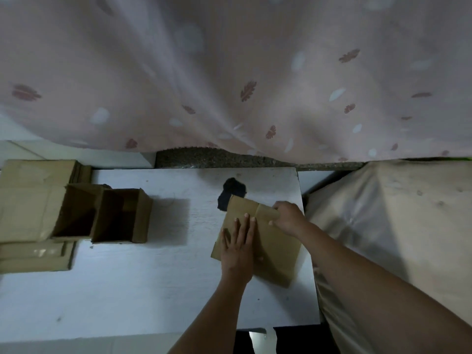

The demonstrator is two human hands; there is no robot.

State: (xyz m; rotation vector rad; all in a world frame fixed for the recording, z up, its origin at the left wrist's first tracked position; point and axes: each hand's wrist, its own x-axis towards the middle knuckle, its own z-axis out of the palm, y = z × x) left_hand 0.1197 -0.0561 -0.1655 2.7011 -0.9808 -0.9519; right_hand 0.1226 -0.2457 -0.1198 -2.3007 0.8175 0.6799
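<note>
Head view: a white table (127, 290) with a matt, lightly scuffed top fills the lower half. At 12 o'clock hangs a soft pink curtain (229, 72) printed with leaves, and below its hem runs a speckled stone ledge (229, 155). At 3 o'clock sits a creased beige cover (396, 226). At 8 o'clock two open cardboard boxes (120, 215) stand side by side, touching, on stacked flat cardboard (28, 200). The flat cardboard box (275, 249) lies at 5 o'clock near the table's right edge, brown and rectangular, partly over a black lump (231, 191). The left hand (238, 247) presses on it, fingers straight and spread. The right hand (287, 217) curls round its far flap
</note>
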